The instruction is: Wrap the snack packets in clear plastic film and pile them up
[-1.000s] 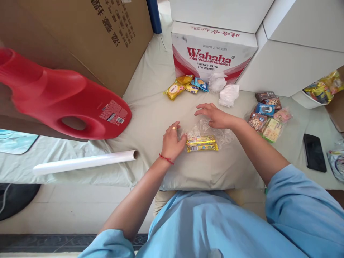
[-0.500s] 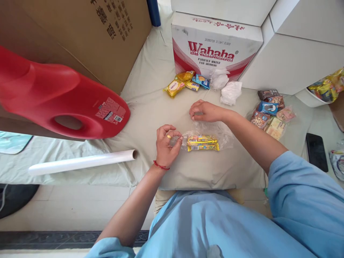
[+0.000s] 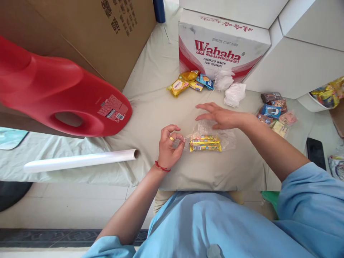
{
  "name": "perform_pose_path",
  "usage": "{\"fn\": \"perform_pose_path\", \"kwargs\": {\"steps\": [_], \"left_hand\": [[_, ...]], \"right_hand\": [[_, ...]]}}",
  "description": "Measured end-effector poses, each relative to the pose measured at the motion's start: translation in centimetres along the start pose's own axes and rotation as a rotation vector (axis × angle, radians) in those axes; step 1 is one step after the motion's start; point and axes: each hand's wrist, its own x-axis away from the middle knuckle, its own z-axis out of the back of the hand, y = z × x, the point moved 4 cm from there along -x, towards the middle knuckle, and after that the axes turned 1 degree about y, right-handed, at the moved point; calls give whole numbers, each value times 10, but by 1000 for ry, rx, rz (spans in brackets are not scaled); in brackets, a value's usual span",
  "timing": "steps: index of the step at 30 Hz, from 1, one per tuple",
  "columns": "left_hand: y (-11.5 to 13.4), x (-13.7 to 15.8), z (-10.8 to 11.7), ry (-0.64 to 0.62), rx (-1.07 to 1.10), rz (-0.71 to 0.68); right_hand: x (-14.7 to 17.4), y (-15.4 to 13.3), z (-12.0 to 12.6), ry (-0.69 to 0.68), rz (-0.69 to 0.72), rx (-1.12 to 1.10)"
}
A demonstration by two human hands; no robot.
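Note:
A few yellow snack packets (image 3: 205, 143) lie side by side on thin clear plastic (image 3: 227, 138), which spreads crumpled around them on the covered table; I cannot tell if it is a bag or a loose sheet. My left hand (image 3: 170, 145), with a ring and a red cord bracelet, pinches the plastic's left edge between thumb and index finger. Over the far side of the plastic, my right hand (image 3: 219, 116) is open, fingers stretched to the left, holding nothing.
Yellow and blue snack packets (image 3: 180, 86) and white plastic bundles (image 3: 234, 95) lie before a Wahaha carton (image 3: 223, 46). More packets (image 3: 271, 110), a phone (image 3: 315, 153) and a white bowl (image 3: 313, 103) are right. Leftward are a red jug (image 3: 88, 96) and a white roll (image 3: 80, 160).
My right hand has opened its fingers and shifted slightly right and toward me. The left hand keeps its pinch at the plastic's edge. The camera view has shifted a little.

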Motion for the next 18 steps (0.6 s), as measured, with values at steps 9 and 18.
{"fn": "perform_pose_path", "kwargs": {"steps": [9, 18], "left_hand": [[3, 3, 4, 2, -28, 16], [2, -12, -4, -37, -261, -11]], "right_hand": [[-50, -19, 7, 51, 66, -219], [-113, -16, -13, -111, -225, -154]]}}
